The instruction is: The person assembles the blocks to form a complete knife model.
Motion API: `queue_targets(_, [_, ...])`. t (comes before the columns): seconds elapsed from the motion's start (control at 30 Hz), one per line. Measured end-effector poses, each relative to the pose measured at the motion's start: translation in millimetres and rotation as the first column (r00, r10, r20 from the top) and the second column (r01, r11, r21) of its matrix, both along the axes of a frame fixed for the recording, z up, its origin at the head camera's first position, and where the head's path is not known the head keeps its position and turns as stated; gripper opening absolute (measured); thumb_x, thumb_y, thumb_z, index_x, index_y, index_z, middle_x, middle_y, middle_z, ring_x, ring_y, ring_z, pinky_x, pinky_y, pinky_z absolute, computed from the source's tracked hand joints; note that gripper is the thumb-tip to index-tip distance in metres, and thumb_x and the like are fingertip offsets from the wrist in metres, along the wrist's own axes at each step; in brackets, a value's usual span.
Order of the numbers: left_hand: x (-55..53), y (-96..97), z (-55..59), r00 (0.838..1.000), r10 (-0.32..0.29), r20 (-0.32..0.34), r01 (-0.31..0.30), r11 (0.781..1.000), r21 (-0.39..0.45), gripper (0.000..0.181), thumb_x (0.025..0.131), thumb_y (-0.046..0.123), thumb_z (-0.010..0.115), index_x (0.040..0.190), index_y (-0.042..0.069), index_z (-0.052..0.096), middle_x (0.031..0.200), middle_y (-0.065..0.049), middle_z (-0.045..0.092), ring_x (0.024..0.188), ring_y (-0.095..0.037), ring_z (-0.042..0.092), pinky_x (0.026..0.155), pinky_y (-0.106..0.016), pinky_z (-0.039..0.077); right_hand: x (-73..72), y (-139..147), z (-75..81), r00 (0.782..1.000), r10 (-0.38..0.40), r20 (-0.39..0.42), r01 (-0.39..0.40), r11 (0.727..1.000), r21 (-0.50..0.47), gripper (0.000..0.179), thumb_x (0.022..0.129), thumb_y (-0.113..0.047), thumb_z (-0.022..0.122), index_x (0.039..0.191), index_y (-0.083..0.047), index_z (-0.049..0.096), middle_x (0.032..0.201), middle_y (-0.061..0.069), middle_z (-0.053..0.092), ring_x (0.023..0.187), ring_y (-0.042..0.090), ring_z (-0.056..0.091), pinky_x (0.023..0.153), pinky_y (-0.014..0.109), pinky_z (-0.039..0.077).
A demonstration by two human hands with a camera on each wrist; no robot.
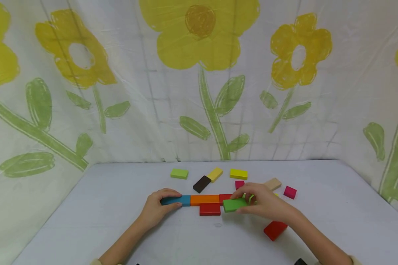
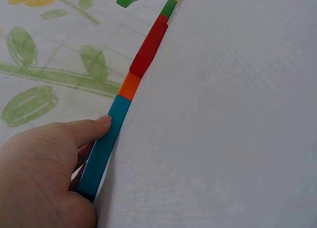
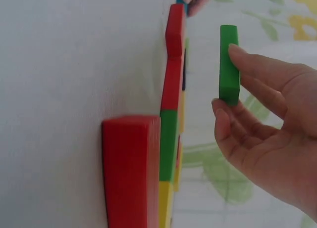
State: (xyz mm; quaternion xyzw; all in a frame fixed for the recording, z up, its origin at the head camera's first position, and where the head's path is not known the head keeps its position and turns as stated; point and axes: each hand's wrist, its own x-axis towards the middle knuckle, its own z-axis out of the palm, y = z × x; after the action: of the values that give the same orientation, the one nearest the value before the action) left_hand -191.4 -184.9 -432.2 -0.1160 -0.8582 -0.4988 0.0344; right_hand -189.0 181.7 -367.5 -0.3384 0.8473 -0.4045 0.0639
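Observation:
At the left end of a row of blocks, my left hand (image 1: 154, 209) grips a blue block (image 1: 184, 201) lying on the table. Rightward from it run an orange block (image 1: 204, 200), a red block (image 1: 223, 197), a green block (image 3: 169, 144) and a yellow block (image 3: 165, 203). Another red block (image 1: 210, 209) lies against the front of the orange one. My right hand (image 1: 266, 201) pinches a second green block (image 3: 229, 65) between thumb and fingers, raised above the row's right part. In the head view that hand hides much of the row's right end.
Behind the row lie a light green block (image 1: 179, 173), a dark brown block (image 1: 201, 184), a pale yellow block (image 1: 215, 174), a yellow block (image 1: 238, 174) and pink blocks (image 1: 290, 192). A loose red block (image 1: 274, 231) lies below the right forearm. A flowered curtain (image 1: 136, 110) hangs behind the table.

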Motion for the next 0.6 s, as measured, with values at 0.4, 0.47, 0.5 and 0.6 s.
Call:
queue_targets(0.4, [0.2,-0.3,0.6,1.000,-0.002,-0.009,0.001,1.000,-0.005,0.020,0.090,0.015,0.084,0.110,0.013,0.083,0.118,-0.001,0.076,0.119,-0.024,0.063,0.106,-0.038,0.049,-1.0,-30,1.4,1.000,0.000,0.006,0.000,1.000,0.007,0.029,0.091,-0.021,0.085,0.117,-0.011,0.076,0.113,0.001,0.073,0.096,0.012,0.061,0.079,0.024,0.058])
queue_targets(0.47, [0.1,-0.5,0.4,1.000,-0.003,-0.011,0.003,1.000,-0.004,0.020,0.090,0.016,0.085,0.110,0.014,0.083,0.118,-0.001,0.076,0.119,-0.024,0.063,0.105,-0.037,0.049,-1.0,-35,1.1,1.000,-0.009,0.017,0.009,1.000,0.013,0.029,0.091,-0.021,0.085,0.116,-0.011,0.077,0.113,0.000,0.073,0.097,0.012,0.061,0.080,0.023,0.057])
queue_targets(0.5, [0.0,-0.4,0.5,1.000,-0.003,-0.011,0.003,1.000,-0.002,0.020,0.090,0.015,0.085,0.110,0.013,0.083,0.118,-0.001,0.076,0.119,-0.024,0.064,0.105,-0.036,0.049,-0.9,-37,0.8,1.000,-0.010,0.019,0.010,1.000,0.013,0.029,0.091,-0.021,0.085,0.116,-0.010,0.077,0.112,0.000,0.073,0.096,0.011,0.061,0.079,0.023,0.057])
queue_targets(0.6, [-0.3,-0.3,0.7,1.000,-0.006,-0.012,0.006,1.000,0.001,0.020,0.090,0.016,0.085,0.110,0.013,0.083,0.118,-0.002,0.076,0.119,-0.024,0.064,0.105,-0.036,0.049,-0.2,-44,-1.4,0.999,-0.021,0.034,0.021,1.000,0.011,0.028,0.090,-0.020,0.086,0.114,-0.009,0.077,0.110,0.000,0.073,0.091,0.010,0.060,0.077,0.023,0.057])
